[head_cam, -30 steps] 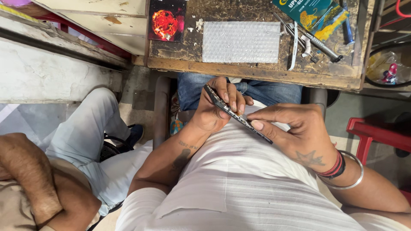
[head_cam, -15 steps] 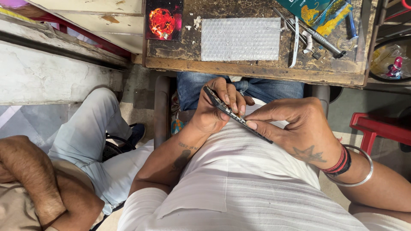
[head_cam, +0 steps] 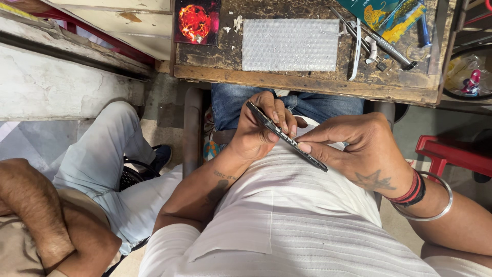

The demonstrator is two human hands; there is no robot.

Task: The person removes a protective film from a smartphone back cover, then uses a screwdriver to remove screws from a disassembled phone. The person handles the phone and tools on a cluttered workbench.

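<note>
Holding phone (head_cam: 287, 137) edge-on in left grip (head_cam: 259, 131) | axis runs down-right | right grip (head_cam: 359, 149) pinches lower edge, I judge.

A teal-and-yellow flat packet (head_cam: 390, 14) lies at the wooden table's (head_cam: 307, 84) far right.

Single view, head-worn: looks steeply down the wearer's chest, close upon both hands, the left hand (head_cam: 256, 134) and right hand (head_cam: 365, 149); wooden bench (head_cam: 307, 84) along the top edge, floor beneath. No second view.
</note>
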